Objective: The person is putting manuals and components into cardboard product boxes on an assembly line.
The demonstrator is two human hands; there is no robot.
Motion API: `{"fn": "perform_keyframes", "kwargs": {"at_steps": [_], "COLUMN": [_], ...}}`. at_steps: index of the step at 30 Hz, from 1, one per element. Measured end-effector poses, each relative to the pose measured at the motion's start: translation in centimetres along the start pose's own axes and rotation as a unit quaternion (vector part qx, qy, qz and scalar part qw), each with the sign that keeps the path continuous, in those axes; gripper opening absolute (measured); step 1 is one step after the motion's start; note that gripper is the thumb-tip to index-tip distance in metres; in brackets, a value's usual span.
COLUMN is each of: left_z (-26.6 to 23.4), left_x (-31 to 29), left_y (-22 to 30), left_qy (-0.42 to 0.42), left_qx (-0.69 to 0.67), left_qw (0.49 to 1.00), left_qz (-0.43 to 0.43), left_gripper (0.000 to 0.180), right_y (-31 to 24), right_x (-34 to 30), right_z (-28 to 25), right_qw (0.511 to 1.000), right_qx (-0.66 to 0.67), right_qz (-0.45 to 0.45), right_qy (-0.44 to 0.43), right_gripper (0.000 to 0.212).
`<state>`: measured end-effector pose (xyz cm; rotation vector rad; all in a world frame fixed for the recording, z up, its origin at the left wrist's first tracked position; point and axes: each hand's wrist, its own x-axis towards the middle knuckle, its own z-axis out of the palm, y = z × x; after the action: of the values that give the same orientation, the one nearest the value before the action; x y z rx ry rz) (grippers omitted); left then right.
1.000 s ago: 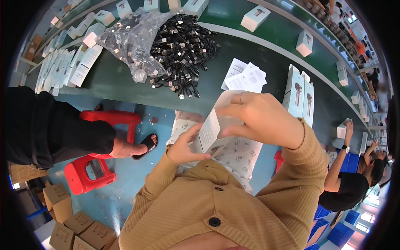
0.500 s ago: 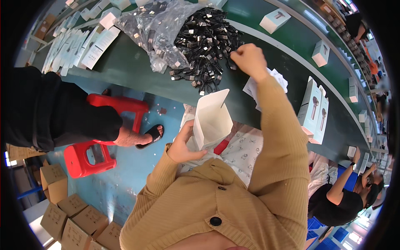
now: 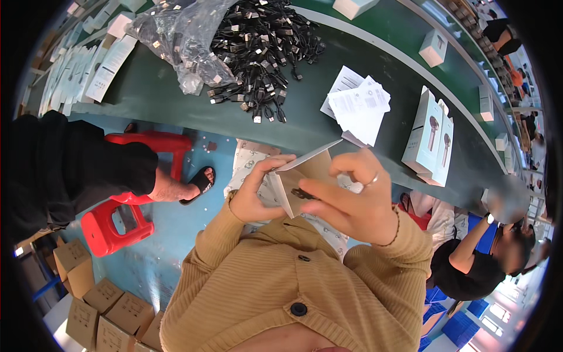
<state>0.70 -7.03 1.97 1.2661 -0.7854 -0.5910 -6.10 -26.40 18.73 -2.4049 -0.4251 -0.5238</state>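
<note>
My left hand (image 3: pixel 256 190) grips an open white cardboard box (image 3: pixel 283 192) at its side, with the flap raised. At the mouth of that box, my right hand (image 3: pixel 360 199) pinches a short black USB cable (image 3: pixel 301 193) between thumb and fingers. Most of the box's inside is hidden behind the right hand. Beyond the hands lies a heap of black USB cables (image 3: pixel 258 56), spilling from a clear plastic bag (image 3: pixel 187 38). Folded paper leaflets (image 3: pixel 360 105) lie to the right of the heap.
Two printed boxes (image 3: pixel 423 135) stand on the green worktable (image 3: pixel 311 100) at the right. Flattened cartons (image 3: pixel 105 73) line its left end. White boxes (image 3: pixel 434 47) sit on the far belt. A red stool (image 3: pixel 114 232) and a co-worker's leg (image 3: pixel 170 185) are at the left.
My right hand has come back from the cable heap to the box mouth, now with a cable. The left hand's box has tilted, and the whole view has shifted somewhat.
</note>
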Motion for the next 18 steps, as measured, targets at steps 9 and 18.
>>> {"fn": "perform_keyframes", "kwargs": {"at_steps": [9,18], "left_z": [3.6,6.6], "left_x": [0.6,6.5], "left_y": [1.0,7.0], "left_qy": [0.064,-0.065], "left_qx": [-0.228,-0.242], "left_qw": [0.966,0.965], "left_qz": [-0.109,-0.081], "left_gripper": [0.109,0.103], "right_y": [0.4,5.5], "right_x": [-5.5,-7.6], "right_z": [0.7,-2.5], "right_qw": [0.988,0.929], "right_qx": [0.058,-0.164], "right_qz": [0.096,0.240], "right_qy": [0.102,0.228], "right_gripper": [0.064,0.059]}}
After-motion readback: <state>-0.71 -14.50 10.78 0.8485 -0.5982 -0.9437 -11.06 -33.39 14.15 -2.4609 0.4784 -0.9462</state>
